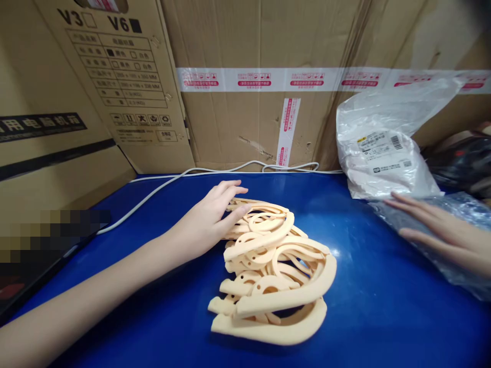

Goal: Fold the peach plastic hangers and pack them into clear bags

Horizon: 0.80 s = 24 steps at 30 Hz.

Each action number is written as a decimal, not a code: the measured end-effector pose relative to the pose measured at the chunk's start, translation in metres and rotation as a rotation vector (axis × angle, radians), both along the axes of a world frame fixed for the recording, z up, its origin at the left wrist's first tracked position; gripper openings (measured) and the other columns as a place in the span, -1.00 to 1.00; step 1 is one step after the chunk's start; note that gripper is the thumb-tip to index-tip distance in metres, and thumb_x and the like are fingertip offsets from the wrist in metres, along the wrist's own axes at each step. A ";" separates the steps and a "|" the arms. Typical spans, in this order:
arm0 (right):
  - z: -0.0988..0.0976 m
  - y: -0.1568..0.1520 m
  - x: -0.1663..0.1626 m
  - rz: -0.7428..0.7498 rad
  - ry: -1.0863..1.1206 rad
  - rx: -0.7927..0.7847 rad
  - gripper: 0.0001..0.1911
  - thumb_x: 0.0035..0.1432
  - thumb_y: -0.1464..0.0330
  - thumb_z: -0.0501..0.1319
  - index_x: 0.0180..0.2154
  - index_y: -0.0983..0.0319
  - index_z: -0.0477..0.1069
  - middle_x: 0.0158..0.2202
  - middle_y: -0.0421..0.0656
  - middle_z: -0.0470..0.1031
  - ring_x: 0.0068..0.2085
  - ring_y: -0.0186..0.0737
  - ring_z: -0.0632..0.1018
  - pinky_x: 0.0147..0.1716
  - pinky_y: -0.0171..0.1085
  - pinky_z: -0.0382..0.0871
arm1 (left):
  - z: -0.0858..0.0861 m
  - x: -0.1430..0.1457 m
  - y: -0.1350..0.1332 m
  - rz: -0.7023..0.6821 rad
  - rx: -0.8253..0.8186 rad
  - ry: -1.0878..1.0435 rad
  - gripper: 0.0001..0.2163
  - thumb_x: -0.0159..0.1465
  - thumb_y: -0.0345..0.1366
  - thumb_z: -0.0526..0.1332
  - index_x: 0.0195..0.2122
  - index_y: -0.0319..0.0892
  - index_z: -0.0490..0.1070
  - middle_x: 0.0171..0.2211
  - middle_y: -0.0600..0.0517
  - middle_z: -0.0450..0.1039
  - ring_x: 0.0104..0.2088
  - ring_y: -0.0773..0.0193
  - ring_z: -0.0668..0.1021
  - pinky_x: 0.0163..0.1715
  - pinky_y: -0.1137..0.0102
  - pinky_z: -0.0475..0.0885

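A stack of cream-coloured, curved plastic pieces that look like folding hangers (284,301) lies on the blue tabletop (368,317), overlapping in a row that runs away from me. Against the far left end of this stack rests my left hand (209,220), its fingers stretched out and the thumb over the hangers' edge. It grips nothing that I can see. On the right, my right hand (448,232) is open, fingers extended and slightly blurred, over a crumpled clear plastic bag (406,220). Whether it touches the bag I cannot tell.
A white plastic package (383,148) with a printed label stands at the back right, near dark objects (456,158). Large cardboard boxes (238,117) wall off the back and left. A white cable (153,197) runs along the back edge. A dark, partly pixelated device (42,271) sits at left.
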State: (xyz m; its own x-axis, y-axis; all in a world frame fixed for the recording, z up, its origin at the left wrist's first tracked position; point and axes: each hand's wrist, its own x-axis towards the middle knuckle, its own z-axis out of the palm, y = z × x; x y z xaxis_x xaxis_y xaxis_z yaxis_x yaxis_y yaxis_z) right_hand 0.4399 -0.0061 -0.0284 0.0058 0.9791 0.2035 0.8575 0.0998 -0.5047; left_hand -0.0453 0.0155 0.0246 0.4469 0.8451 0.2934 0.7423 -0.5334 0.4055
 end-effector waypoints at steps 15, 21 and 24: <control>0.081 0.013 -0.123 0.178 -0.486 0.069 -0.39 0.16 -0.10 -0.07 -0.05 0.14 0.47 -0.05 -0.05 0.56 -0.08 0.10 0.56 -0.10 0.02 0.42 | -0.018 -0.008 0.031 -0.094 -0.266 -0.241 -0.38 0.32 0.14 -0.07 0.20 -0.22 0.26 0.17 -0.14 0.35 0.17 0.01 0.38 0.18 0.19 0.23; 0.088 -0.008 -0.214 0.543 -0.339 -0.121 -0.55 0.21 -0.06 0.03 -0.12 0.12 0.36 -0.33 -0.16 0.56 -0.42 -0.17 0.53 -0.45 -0.23 0.34 | -0.014 -0.004 0.043 -0.098 -0.317 -0.233 -0.44 0.34 0.15 -0.10 0.04 -0.18 0.39 0.04 -0.08 0.47 0.00 0.08 0.51 0.02 0.26 0.34; 0.083 -0.009 -0.222 0.644 -0.244 -0.218 -0.68 0.23 0.04 0.08 -0.22 0.15 0.34 -0.36 -0.19 0.54 -0.44 -0.26 0.50 -0.48 -0.31 0.30 | -0.013 0.000 0.046 -0.156 -0.339 -0.209 -0.46 0.36 0.11 -0.11 -0.02 -0.20 0.42 -0.04 -0.07 0.51 -0.05 0.12 0.52 -0.03 0.31 0.34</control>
